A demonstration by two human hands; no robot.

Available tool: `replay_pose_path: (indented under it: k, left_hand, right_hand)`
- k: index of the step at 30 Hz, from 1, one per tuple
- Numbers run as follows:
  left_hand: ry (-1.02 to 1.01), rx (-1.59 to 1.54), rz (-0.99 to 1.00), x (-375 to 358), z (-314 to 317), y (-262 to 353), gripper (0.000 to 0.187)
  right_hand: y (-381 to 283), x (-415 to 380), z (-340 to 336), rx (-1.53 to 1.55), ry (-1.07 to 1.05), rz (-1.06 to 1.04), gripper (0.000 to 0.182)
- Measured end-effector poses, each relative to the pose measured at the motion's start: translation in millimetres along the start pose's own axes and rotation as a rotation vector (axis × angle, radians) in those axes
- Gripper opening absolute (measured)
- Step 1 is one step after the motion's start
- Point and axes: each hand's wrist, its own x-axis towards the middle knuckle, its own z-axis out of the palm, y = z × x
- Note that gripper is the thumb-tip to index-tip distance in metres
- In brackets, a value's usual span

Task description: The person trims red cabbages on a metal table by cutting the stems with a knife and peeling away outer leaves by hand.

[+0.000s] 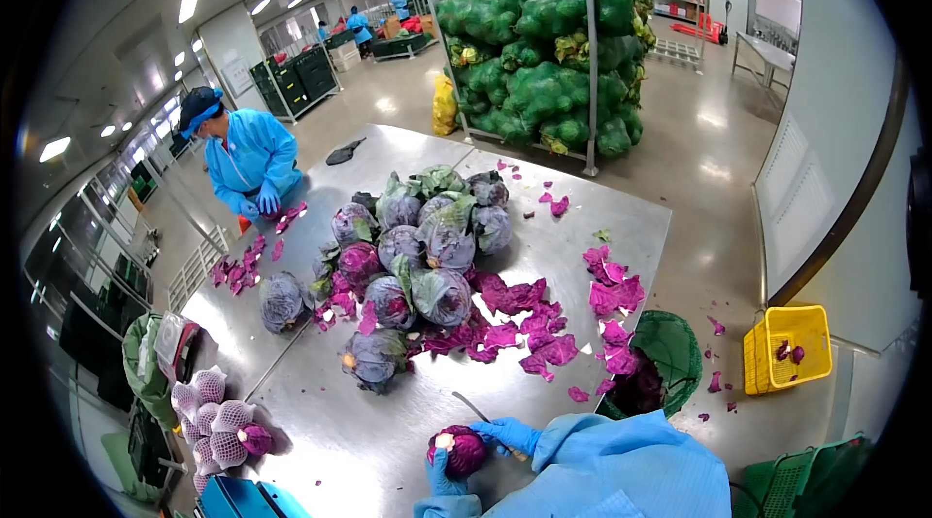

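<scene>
So, the left hand (445, 476) is cupped around a trimmed purple cabbage (466, 451), pale stem end showing, on the near side of the metal surface (320, 411). The right hand (512, 434) is wrapped around a knife (471, 406) just beside it, blade pointing away from the body. Can't really tell if the right hand touches the cabbage too. Further up there's a big heap of untrimmed cabbages (448, 248), with torn purple leaves (515, 297) scattered to its right. Over on the left sit some cabbages in pale foam nets (231, 415), and a green bin (679, 348) stands by the right edge, near a yellow crate (791, 379).
</scene>
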Motion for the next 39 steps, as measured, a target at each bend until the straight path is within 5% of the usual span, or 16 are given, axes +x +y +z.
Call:
replay_pose_path:
  k: [2, 6, 10, 12, 15, 20, 23, 26, 29, 32, 35, 39]
  left_hand:
    - [-0.140, 0.014, 0.000, 12, -3, 0, 0.057]
    - [0.109, 0.292, -0.066, 10, -1, 9, 0.059]
    - [0.010, 0.773, 0.195, 45, -73, -12, 0.087]
    - [-0.025, 0.900, 0.058, 40, -65, 3, 0.098]
    - [-0.062, 0.851, 0.390, 25, -45, 1, 0.117]
    - [-0.133, 0.920, 0.273, 14, -28, 18, 0.100]
    - [-0.084, 0.881, 0.241, 12, -25, 16, 0.100]
    - [-0.017, 1.212, 0.497, 14, -25, 9, 0.106]
    - [-0.056, 1.030, 0.435, 14, -18, 7, 0.111]
    - [-0.099, 0.840, 0.217, 20, -19, 21, 0.112]
    - [0.079, 0.794, 0.139, 17, -24, 22, 0.110]
    - [0.357, 0.530, -0.065, 12, -2, 17, 0.092]
  right_hand:
    - [-11, -9, 2, -0.047, 0.002, -0.080, 0.050]
    - [-13, 3, 0, -0.037, -0.063, -0.202, 0.054]
    - [-21, 17, -2, -0.105, -0.145, -0.193, 0.053]
    - [-27, 20, -7, -0.197, -0.223, -0.257, 0.053]
    - [-32, 26, 0, -0.102, -0.268, -0.274, 0.051]
    - [-26, 34, -1, -0.135, -0.031, -0.124, 0.038]
    - [-11, 34, -13, -0.128, 0.074, -0.248, 0.036]
    - [-2, 27, -27, -0.281, 0.099, -0.314, 0.035]
    - [-17, 9, -24, -0.377, 0.105, -0.143, 0.034]
    - [-4, 27, -17, -0.193, 0.115, -0.475, 0.040]
    - [-19, 29, 0, -0.041, 0.060, -0.405, 0.046]
    - [-16, 39, 14, -0.301, 0.022, -0.482, 0.045]
